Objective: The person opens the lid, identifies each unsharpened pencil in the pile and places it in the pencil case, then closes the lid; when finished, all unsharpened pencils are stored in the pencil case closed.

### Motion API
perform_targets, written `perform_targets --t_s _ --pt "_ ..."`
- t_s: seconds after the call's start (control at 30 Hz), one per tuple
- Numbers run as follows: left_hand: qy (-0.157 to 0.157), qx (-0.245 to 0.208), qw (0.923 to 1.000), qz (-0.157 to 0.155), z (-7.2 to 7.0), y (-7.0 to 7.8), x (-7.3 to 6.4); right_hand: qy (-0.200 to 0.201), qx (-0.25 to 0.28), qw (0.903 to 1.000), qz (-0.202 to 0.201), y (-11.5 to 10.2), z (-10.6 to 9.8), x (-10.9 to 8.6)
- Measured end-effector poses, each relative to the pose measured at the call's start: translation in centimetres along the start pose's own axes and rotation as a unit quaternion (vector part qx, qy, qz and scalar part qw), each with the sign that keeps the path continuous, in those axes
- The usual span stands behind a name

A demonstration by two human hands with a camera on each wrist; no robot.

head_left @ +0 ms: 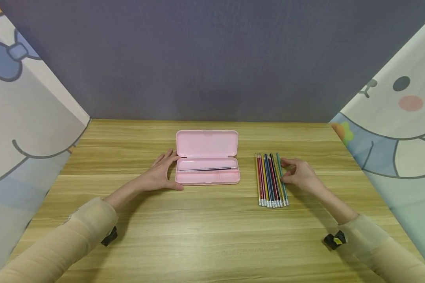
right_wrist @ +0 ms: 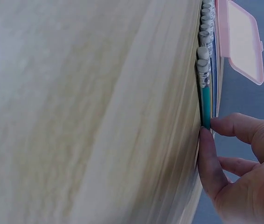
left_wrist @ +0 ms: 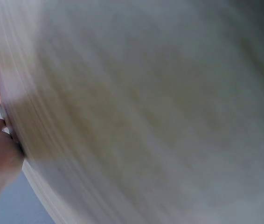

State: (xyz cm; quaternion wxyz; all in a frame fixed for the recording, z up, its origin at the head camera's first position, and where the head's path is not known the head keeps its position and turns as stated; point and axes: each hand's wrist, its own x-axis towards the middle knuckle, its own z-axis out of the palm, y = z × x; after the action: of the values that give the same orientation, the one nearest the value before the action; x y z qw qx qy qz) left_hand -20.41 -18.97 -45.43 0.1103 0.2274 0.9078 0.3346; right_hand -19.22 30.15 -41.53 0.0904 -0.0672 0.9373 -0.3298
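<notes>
A pink pencil case (head_left: 207, 182) lies with its lid (head_left: 207, 144) raised toward the back. One dark pencil (head_left: 205, 169) lies lengthwise in its rear compartment, eraser end to the right. My left hand (head_left: 160, 173) holds the case's left end, thumb at the front corner and fingers near the hinge side. To the right of the case, several pencils (head_left: 268, 179) lie side by side, erasers toward me. My right hand (head_left: 299, 173) is at their right edge. Its thumb and forefinger touch the outermost teal pencil (right_wrist: 205, 102), apart along its length.
The wooden table (head_left: 205, 232) meets a dark grey panel (head_left: 212, 63) at the back. Cartoon-printed panels stand at the left (head_left: 28, 118) and right (head_left: 403, 125). A strip of table separates the case from the pencils.
</notes>
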Motion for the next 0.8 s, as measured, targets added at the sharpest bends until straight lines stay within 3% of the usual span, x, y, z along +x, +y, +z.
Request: perform_targets --t_s 0.8 --pt "0.004 0.002 1.0000 -0.002 0.05 0.11 -0.03 -0.069 0.016 0.9975 0.006 0.09 -0.89 0.02"
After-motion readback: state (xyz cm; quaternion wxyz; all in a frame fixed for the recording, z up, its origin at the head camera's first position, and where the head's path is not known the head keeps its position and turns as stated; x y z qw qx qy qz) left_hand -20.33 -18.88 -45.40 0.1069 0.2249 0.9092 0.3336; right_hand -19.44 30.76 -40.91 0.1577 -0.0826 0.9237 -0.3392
